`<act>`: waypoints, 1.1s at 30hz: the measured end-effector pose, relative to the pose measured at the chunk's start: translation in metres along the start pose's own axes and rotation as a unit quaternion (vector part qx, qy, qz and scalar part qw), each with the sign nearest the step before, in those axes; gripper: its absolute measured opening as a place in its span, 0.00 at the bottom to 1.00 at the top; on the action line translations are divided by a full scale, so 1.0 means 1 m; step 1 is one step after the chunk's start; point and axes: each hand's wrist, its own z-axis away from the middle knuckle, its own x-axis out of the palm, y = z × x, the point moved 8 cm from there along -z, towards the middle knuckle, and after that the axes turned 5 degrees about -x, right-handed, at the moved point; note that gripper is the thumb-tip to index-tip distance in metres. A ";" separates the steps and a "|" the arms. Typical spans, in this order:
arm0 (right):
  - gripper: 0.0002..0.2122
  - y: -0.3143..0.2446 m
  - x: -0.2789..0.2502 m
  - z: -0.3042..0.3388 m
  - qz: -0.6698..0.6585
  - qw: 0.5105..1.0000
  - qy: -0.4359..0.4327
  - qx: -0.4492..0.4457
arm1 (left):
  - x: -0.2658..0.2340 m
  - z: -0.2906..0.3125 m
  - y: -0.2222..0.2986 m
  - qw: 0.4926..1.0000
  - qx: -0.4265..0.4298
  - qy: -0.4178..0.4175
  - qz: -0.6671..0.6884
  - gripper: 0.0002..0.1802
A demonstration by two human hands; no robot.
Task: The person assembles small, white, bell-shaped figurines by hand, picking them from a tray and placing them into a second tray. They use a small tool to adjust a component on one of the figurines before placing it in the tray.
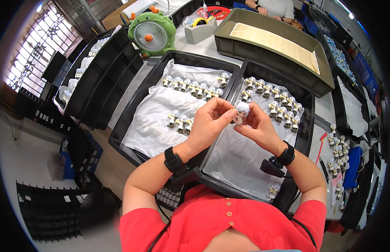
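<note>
Between my two hands, above the seam of two black trays, I hold a small figurine [241,112] with pale grey-blue hair, its head up. My left hand [211,119] pinches it from the left with thumb and forefinger. From the right, the fingers of my right hand [258,128] close round its other side. The left tray [174,55] is lined with crumpled white paper and bears a row of similar figurines [193,87], with a smaller group [180,121] nearer me. More figurines [283,98] stand in rows at the far end of the right tray [309,113].
A green frog-shaped fan [152,33] stands beyond the left tray, beside a tape dispenser [200,31]. Behind the right tray sits an olive bin [270,63]. Stacked black trays [106,80] rise at left. Several figurines [339,149] and a red tool [321,145] lie at right. A person [273,7] sits opposite.
</note>
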 end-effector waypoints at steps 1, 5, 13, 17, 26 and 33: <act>0.15 -0.002 0.000 0.000 0.019 1.000 0.001 -0.010 | -0.001 -0.001 -0.004 1.000 -0.007 0.001 0.006 0.07; 0.14 -0.003 0.000 0.000 0.063 0.998 0.006 -0.032 | -0.001 -0.001 -0.009 0.996 -0.044 -0.001 0.074 0.10; 0.14 -0.002 0.000 -0.001 0.060 0.998 0.010 -0.034 | 0.000 -0.002 -0.012 0.991 -0.049 -0.006 0.122 0.11; 0.14 -0.001 -0.001 0.000 0.051 0.998 0.008 -0.032 | -0.002 -0.003 -0.011 0.994 -0.049 -0.007 0.096 0.09; 0.17 -0.033 0.001 0.005 0.303 0.939 0.079 -0.146 | 0.019 0.005 -0.011 0.997 -0.012 -0.058 0.039 0.28; 0.31 -0.061 0.018 0.014 0.365 0.884 0.057 -0.287 | 0.017 -0.002 -0.016 0.926 -0.113 -0.074 0.352 0.25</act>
